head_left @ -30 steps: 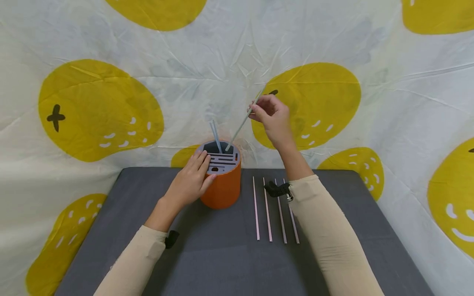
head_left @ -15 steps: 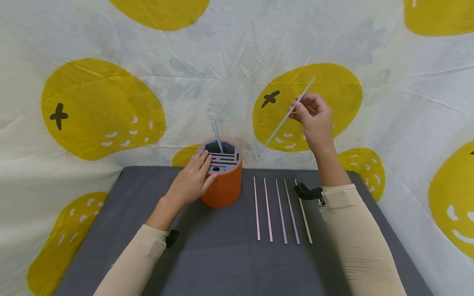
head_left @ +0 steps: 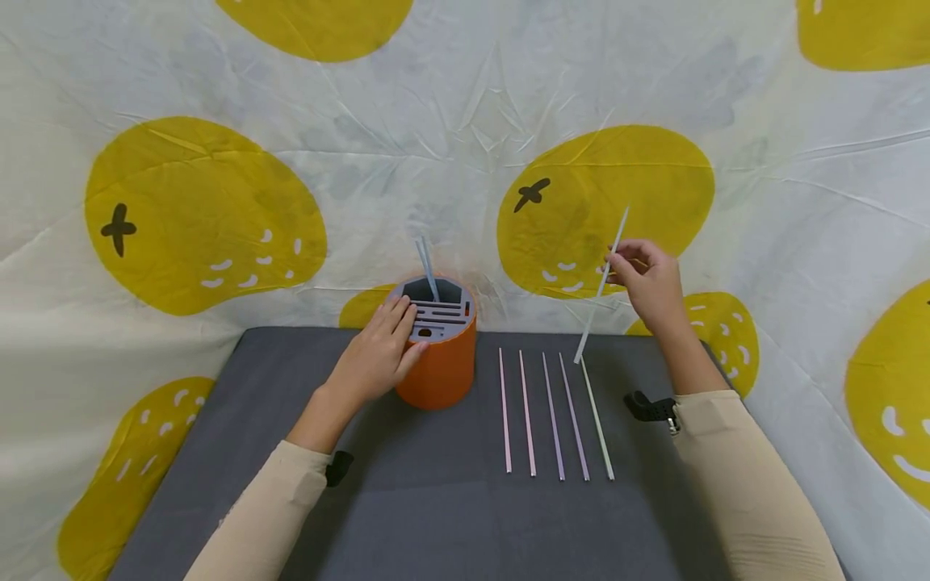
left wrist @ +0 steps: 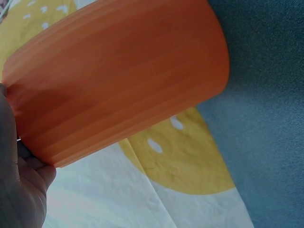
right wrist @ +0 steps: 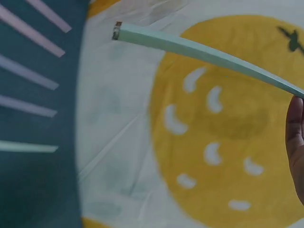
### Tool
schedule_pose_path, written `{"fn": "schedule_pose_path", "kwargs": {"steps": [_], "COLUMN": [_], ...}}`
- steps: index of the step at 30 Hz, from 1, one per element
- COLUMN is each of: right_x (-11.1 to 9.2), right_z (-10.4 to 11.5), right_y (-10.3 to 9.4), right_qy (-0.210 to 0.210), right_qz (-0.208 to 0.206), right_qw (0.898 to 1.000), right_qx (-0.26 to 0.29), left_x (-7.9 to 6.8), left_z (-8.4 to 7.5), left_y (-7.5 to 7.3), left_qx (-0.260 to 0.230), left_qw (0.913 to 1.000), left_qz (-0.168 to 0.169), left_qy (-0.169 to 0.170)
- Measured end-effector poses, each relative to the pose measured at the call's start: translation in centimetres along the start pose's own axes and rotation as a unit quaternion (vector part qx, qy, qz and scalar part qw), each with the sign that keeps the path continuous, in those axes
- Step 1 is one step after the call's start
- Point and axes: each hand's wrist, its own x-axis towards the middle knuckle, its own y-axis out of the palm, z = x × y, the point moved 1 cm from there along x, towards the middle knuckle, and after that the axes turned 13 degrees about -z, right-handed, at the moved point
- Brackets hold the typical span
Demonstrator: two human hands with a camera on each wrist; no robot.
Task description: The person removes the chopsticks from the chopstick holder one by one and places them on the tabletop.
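An orange, round utensil holder [head_left: 438,375] with a grey slotted top stands toward the back of the table. My left hand [head_left: 370,351] rests on its near-left rim, fingers laid over the top and thumb at the side. Two light blue chopsticks [head_left: 427,266] lean upright in the holder's rear opening. My right hand [head_left: 649,282] pinches a pale green chopstick [head_left: 601,286] near its upper part, its lower end pointing down. That end hangs close to the far tip of a matching pale green chopstick [head_left: 597,420] on the table.
Left of that green chopstick lie two purple chopsticks [head_left: 553,415] and two pink chopsticks [head_left: 526,411], roughly parallel on the dark grey table [head_left: 436,516]. Behind the table's back edge hangs a white cloth [head_left: 407,121] with large yellow fruit prints.
My right hand has carried the green chopstick away from the holder's opening, to the right and then down toward the row, with the chopstick now steeper. The left hand stays put.
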Motion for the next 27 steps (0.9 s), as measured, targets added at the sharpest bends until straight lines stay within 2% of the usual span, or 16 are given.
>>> {"fn": "schedule_pose_path", "kwargs": {"steps": [5,9,15,19,27], "right_x": [-0.7,-1.5,-2.4,-3.2,-5.1], "right_z": [-2.7,-4.7,-8.4,-10.5,-13.4], "right_y": [-1.7,-2.7,-4.2,-5.0,-5.5], "right_qy": [0.008,0.018,0.02,0.038,0.078], "right_qz": [0.043,0.073,0.102,0.114,0.137], "right_qw": [0.994,0.986,0.977,0.971,0.956], "right_qx": [-0.098,-0.15,-0.188,-0.209,-0.248], "left_x": [0.0,0.1,0.1,0.1,0.2], "left_z": [0.0,0.1,0.3,0.3,0.3], "left_y": [0.0,-0.2,-0.3,-0.3,-0.3], "left_qx": [0.003,0.005,0.008,0.007,0.004], "left_qw": [1.0,1.0,0.9999,0.9999,0.9999], "left_qz": [0.001,0.003,0.007,0.009,0.013], "left_qy": [0.0,0.002,0.003,0.003,0.001]}}
